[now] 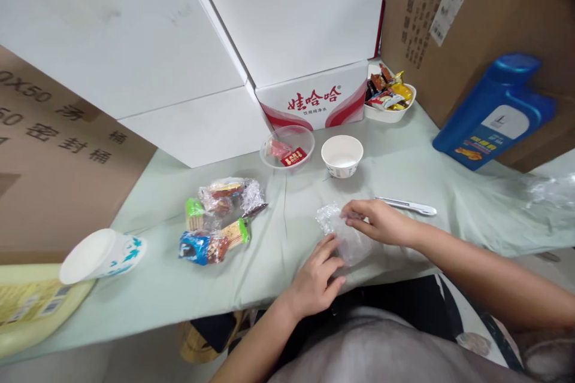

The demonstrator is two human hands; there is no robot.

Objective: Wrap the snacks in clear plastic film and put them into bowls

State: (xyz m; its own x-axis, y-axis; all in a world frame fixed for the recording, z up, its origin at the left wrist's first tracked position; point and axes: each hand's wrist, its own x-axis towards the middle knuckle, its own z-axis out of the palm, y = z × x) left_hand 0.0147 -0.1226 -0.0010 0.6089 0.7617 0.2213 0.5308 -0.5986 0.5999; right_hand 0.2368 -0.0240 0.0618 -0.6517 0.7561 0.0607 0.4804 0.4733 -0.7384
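Clear, crinkled plastic wrapping [354, 246] lies near the table's front edge, with a shinier, bunched part on its left. My right hand [381, 222] is at its upper right, thumb and fingers closed in a pinch on the plastic. My left hand [314, 280] rests at its lower left, fingers spread and fingertips touching its edge. Just beyond my right hand lies a white utility knife [411, 207]. A white paper bowl [342, 158] stands behind the plastic. Left of it is a clear plastic bowl [265, 158] holding red and pink packets.
Several wrapped snacks [209, 245] lie to the left. Beyond them a paper cup [128, 254] leans on its side by a yellow container [40, 305]. A white bowl of snacks [390, 115] and a blue bottle [489, 116] stand at right. Boxes [314, 6] line the back.
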